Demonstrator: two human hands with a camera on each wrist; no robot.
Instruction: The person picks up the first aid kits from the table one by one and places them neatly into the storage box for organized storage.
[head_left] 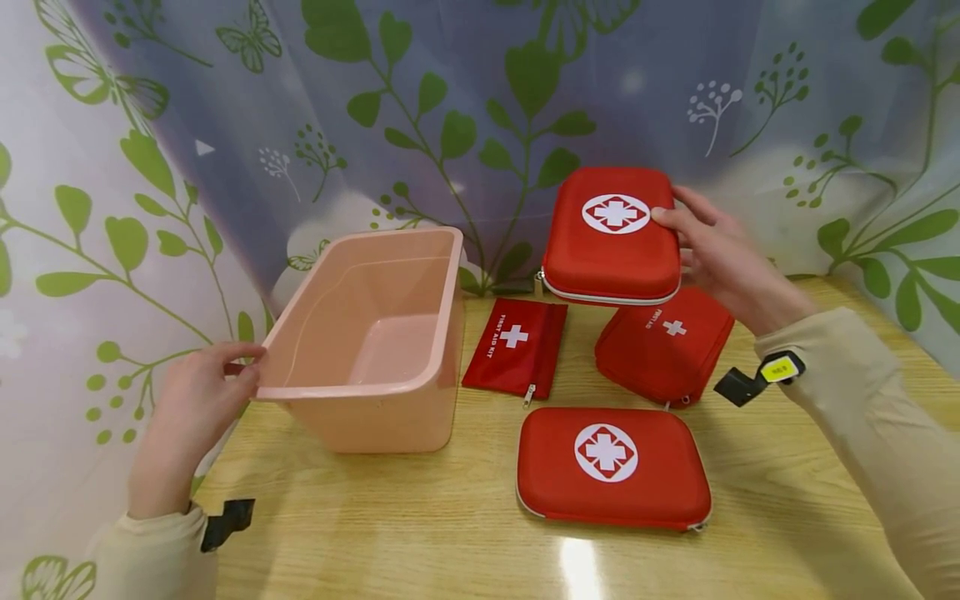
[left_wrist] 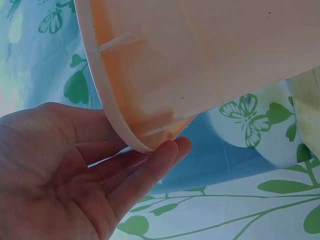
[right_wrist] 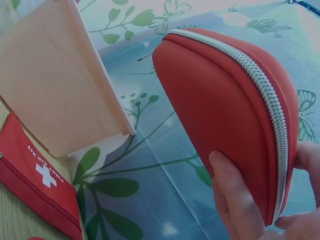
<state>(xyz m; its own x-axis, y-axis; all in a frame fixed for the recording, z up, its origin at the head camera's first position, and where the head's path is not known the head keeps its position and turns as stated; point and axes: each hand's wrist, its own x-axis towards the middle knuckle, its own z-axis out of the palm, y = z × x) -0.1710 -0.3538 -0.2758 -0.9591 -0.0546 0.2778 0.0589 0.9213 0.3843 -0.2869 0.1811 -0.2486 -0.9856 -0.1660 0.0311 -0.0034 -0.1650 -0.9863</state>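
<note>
My right hand (head_left: 708,237) grips a red hard-shell first aid case (head_left: 611,250) by its right side, thumb on top beside the white cross emblem. It is held up above the table; in the right wrist view the case's white zipper (right_wrist: 260,75) runs along its edge, fingers on one face. My left hand (head_left: 198,408) pinches the near left corner of a pink plastic bin (head_left: 397,389). In the left wrist view, the thumb and fingers of the left hand (left_wrist: 65,170) close over the bin's rim (left_wrist: 112,117). The visible inside of the bin holds nothing.
A flat red first aid pouch (head_left: 517,346) lies right of the bin. A soft red first aid bag (head_left: 667,354) sits beneath the raised case. Nearer, another red hard case (head_left: 615,467) lies on the wooden table (head_left: 360,525). A leaf-patterned curtain (head_left: 480,108) hangs behind.
</note>
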